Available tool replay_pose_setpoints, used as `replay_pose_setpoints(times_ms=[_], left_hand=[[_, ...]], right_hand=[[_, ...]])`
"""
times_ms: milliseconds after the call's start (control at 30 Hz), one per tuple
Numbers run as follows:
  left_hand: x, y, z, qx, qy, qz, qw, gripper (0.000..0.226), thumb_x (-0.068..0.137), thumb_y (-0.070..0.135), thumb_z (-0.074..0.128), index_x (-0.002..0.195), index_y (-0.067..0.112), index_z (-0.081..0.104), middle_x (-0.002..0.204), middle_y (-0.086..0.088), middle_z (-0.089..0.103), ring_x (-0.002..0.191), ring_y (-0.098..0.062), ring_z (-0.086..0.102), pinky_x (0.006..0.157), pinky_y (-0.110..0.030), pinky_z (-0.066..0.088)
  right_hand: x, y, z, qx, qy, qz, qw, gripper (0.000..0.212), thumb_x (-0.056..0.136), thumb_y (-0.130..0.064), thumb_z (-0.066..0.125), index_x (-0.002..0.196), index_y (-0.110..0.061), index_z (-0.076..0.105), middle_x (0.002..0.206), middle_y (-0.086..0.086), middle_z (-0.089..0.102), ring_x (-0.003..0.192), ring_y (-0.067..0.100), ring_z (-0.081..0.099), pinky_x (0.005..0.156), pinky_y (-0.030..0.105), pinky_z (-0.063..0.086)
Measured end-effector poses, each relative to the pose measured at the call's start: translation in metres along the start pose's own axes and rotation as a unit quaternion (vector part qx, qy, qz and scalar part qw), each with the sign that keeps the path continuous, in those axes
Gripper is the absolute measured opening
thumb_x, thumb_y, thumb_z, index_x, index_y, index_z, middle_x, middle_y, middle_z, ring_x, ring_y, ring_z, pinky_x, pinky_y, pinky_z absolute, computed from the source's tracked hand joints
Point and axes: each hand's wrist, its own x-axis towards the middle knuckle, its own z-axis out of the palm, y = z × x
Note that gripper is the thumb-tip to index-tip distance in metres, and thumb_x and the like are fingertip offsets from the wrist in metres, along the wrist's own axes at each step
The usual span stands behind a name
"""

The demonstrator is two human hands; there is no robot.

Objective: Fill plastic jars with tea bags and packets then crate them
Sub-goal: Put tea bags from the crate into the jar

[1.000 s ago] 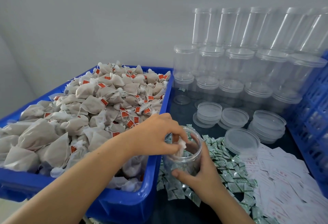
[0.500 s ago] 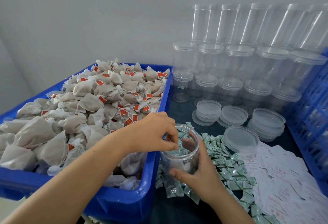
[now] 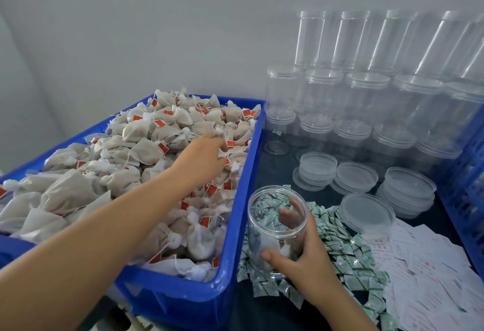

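Note:
A clear plastic jar (image 3: 272,215) stands open on the dark table beside the blue bin (image 3: 235,225), with a tea bag or two lying at its bottom. My right hand (image 3: 306,254) grips the jar round its side, thumb in front and fingers behind. My left hand (image 3: 203,156) reaches over the heap of beige tea bags (image 3: 146,147) with red tags in the bin, its fingertips pinching a tea bag near the bin's right side. Green-and-white packets (image 3: 337,246) lie scattered around the jar.
Several empty lidded jars (image 3: 366,100) are stacked in rows at the back right against the wall. Loose clear lids (image 3: 366,210) lie in low stacks behind the packets. White paper slips (image 3: 429,273) cover the near right. A blue crate wall (image 3: 468,173) borders the right edge.
My left hand left the jar's mouth and moved up and back into the bin onto the tea bags. My right hand kept holding the jar, which stayed in place.

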Motion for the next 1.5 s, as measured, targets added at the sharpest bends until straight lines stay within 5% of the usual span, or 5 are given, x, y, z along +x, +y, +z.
replay_pose_setpoints(times_ms=[300, 667, 900, 1267, 1500], left_hand=[[0.031, -0.013, 0.045, 0.160, -0.149, 0.006, 0.976, 0.035, 0.092, 0.023, 0.053, 0.127, 0.019, 0.054, 0.128, -0.011, 0.045, 0.119, -0.029, 0.043, 0.099, -0.042, 0.042], [0.030, -0.021, 0.063, 0.125, -0.089, -0.015, 0.988, 0.037, 0.092, 0.015, 0.051, 0.128, 0.005, 0.049, 0.130, -0.013, 0.045, 0.115, -0.027, 0.049, 0.094, -0.037, 0.046], [0.035, -0.019, 0.040, 0.074, -0.003, -0.019, 0.997, 0.013, 0.085, 0.016, 0.062, 0.096, 0.008, 0.066, 0.099, -0.006, 0.057, 0.096, -0.022, 0.056, 0.078, -0.031, 0.047], [0.024, -0.013, 0.009, -0.103, 0.093, -0.063, 0.988, 0.029, 0.075, 0.006, 0.073, 0.094, 0.017, 0.054, 0.117, -0.005, 0.054, 0.102, -0.017, 0.049, 0.082, -0.023, 0.035], [0.020, 0.008, -0.028, -0.177, 0.110, -0.028, 0.978, 0.039, 0.076, 0.015, 0.077, 0.107, 0.021, 0.054, 0.098, 0.008, 0.054, 0.077, -0.001, 0.051, 0.059, -0.009, 0.035]], right_hand=[[-0.001, 0.002, -0.003, 0.005, -0.006, 0.014, 1.000, 0.098, 0.048, -0.047, 0.093, 0.125, -0.074, 0.038, 0.128, -0.031, 0.053, 0.119, -0.014, 0.051, 0.082, 0.002, 0.046], [0.001, -0.003, -0.003, -0.005, -0.008, 0.028, 1.000, 0.099, 0.041, -0.067, 0.091, 0.123, -0.076, 0.035, 0.127, -0.037, 0.050, 0.120, -0.019, 0.047, 0.083, 0.001, 0.044], [0.000, 0.000, -0.004, 0.000, -0.014, 0.031, 0.999, 0.106, 0.049, -0.050, 0.092, 0.136, -0.061, 0.032, 0.127, -0.036, 0.050, 0.121, -0.017, 0.047, 0.085, 0.000, 0.043], [0.002, 0.000, -0.002, 0.002, -0.019, 0.022, 1.000, 0.107, 0.050, -0.043, 0.091, 0.138, -0.056, 0.031, 0.140, -0.012, 0.047, 0.113, -0.016, 0.055, 0.080, 0.004, 0.048], [0.003, 0.001, -0.002, -0.010, -0.008, 0.016, 1.000, 0.098, 0.050, -0.048, 0.093, 0.123, -0.077, 0.034, 0.139, -0.018, 0.049, 0.111, -0.015, 0.057, 0.078, 0.004, 0.049]])
